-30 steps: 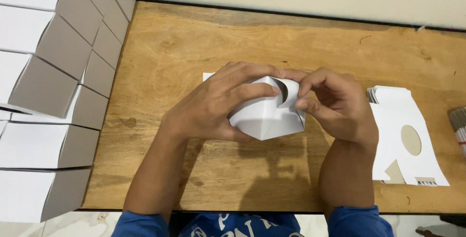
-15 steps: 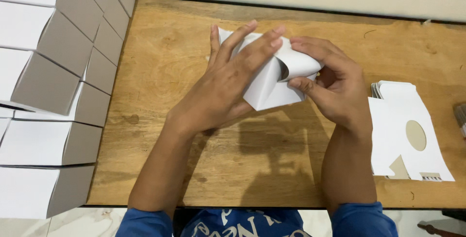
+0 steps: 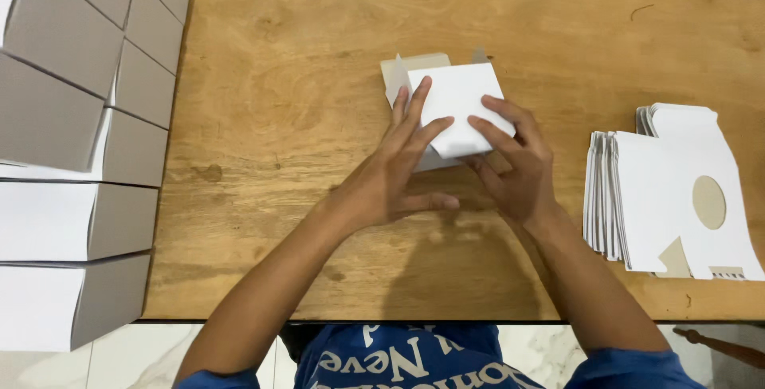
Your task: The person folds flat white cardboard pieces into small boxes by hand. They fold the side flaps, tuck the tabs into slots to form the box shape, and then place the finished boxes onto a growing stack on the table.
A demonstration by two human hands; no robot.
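A small white cardboard box (image 3: 458, 94), partly folded, rests on the wooden table (image 3: 279, 118) near its middle, with flaps sticking up at its far side. My left hand (image 3: 398, 174) lies on the box's left side, fingers spread over its top face. My right hand (image 3: 514, 166) presses its fingers on the right near corner of the box. Both hands hold the box down against the table.
A stack of flat white box blanks (image 3: 669, 190) with an oval cut-out lies at the right edge of the table. Several assembled white boxes (image 3: 72, 118) are stacked in rows along the left, beyond the table's edge.
The box was held up in both hands and turned; now it sits lower on the table with both hands pressing on its top.
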